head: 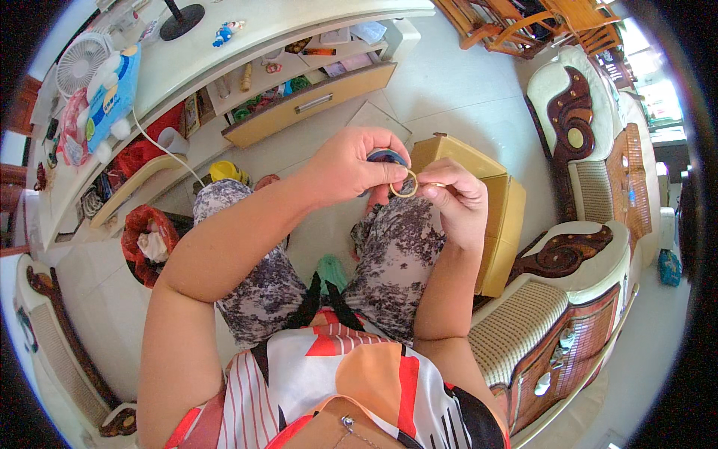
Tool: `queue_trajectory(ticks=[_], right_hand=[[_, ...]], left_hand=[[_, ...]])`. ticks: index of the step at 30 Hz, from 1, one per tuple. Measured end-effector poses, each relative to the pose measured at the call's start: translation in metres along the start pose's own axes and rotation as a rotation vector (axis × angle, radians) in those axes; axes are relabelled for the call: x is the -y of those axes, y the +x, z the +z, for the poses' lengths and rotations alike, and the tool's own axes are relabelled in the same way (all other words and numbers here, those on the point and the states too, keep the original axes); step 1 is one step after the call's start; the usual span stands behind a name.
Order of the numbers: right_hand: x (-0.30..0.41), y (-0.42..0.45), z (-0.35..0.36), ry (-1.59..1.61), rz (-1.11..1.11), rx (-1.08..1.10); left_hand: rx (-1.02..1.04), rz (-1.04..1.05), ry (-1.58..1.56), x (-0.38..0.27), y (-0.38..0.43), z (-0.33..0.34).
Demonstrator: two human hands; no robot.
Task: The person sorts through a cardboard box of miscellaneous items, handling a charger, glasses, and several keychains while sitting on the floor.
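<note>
Over my knees, my left hand (367, 160) pinches a thin yellowish ring (404, 195) between thumb and finger. A dark, bluish round object (386, 155) is also within that hand, partly covered by the fingers. My right hand (457, 199) is just to the right, its thumb and forefinger closed on a small pale piece (437, 184) at the ring's right side. Whether this piece is part of the ring cannot be told. Beneath the hands are my patterned trousers (392, 252).
A cardboard box (502, 224) stands right of my knee. Ahead, a drawer (314, 101) is pulled out from a white cabinet (224, 50) carrying a small fan (84, 62). On the left is a bin with a red liner (134, 224). Wooden-armed sofas (521, 320) line the right.
</note>
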State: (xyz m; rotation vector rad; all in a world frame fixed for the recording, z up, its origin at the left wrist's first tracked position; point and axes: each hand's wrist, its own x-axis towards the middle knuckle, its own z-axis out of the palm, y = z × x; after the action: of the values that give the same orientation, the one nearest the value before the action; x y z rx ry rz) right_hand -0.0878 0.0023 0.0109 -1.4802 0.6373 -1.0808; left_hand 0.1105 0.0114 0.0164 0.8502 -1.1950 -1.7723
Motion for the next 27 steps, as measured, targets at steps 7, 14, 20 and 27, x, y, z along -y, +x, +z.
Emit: queue_trajectory(ticks=[7,14,20,27], right_hand=[[-0.002,-0.002,0.049,-0.826,-0.352,-0.223],[-0.010,0.004,0.026,-0.023,0.019,-0.438],[-0.005,0.002,0.012,-0.011,0.163,-0.204],[-0.009,0.001,0.006,0.040,0.121,-0.144]], left_hand=[[-0.371,0.128,-0.027,0.013,0.003,0.004],[-0.144,-0.091,-0.192,0.010,0.006,0.000],[-0.030,-0.096,-0.146,0.004,0.001,-0.007],[0.163,-0.198,-0.008,0.003,0.004,-0.012]])
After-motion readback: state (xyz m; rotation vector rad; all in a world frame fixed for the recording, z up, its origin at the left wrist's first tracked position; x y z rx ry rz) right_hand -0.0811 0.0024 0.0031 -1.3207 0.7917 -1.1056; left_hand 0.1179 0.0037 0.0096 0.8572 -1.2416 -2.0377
